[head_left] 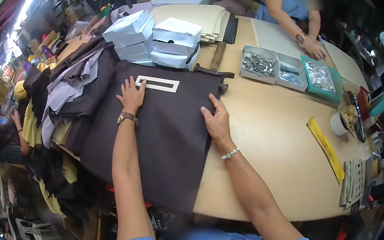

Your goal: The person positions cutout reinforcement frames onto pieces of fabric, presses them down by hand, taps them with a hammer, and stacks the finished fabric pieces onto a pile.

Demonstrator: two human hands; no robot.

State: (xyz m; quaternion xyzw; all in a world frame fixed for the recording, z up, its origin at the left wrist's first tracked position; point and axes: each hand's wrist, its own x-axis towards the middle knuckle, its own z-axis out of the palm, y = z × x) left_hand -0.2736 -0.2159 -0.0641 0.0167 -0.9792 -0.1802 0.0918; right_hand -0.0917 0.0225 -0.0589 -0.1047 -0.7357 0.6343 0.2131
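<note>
A large piece of dark fabric (161,137) lies over the table's left part, its near end hanging past the front edge. My left hand (131,97) rests flat on it with fingers spread, the fingertips at the left end of a white rectangular frame (169,88) with a long slot. At the fabric's right edge is my right hand (217,121), fingers and thumb apart, the thumb over the cloth. Beyond the frame, a hammer (217,58) with a wooden handle lies by the fabric's far right corner.
White boxes (176,41) are stacked behind the fabric. Trays of small metal parts (259,62) stand to the right, near a co-worker's hands (312,48). A yellow strip (325,150) lies on the table (269,135). Grey and dark cloth (71,81) is heaped at left.
</note>
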